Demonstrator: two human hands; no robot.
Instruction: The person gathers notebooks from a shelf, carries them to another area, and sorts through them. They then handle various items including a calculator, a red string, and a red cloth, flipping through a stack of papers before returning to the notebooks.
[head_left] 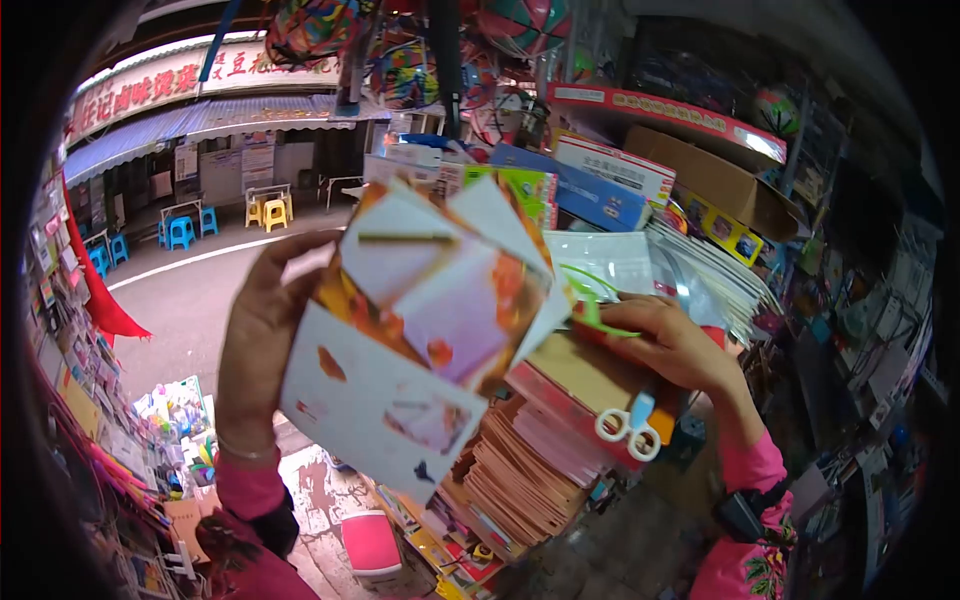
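Observation:
In the head view my left hand point(262, 325) grips the left edge of several fanned-out printed cards point(460, 300), white with orange and purple patterns. One white card point(375, 405) hangs lowest, with small pictures on it. My right hand point(665, 335) is closed round the green handles of scissors point(600, 310), right of the cards. The scissors' blades are hidden. Below that hand, white-handled scissors point(628, 434) lie by a brown pad point(575, 375).
Stacked brown envelopes point(520, 475) stand below the cards. A cardboard box point(715, 180) and plastic-sleeved packs point(710, 270) are behind my right hand. A pink stool point(370, 543) is on the floor. Blue stools point(181, 233) stand across the street.

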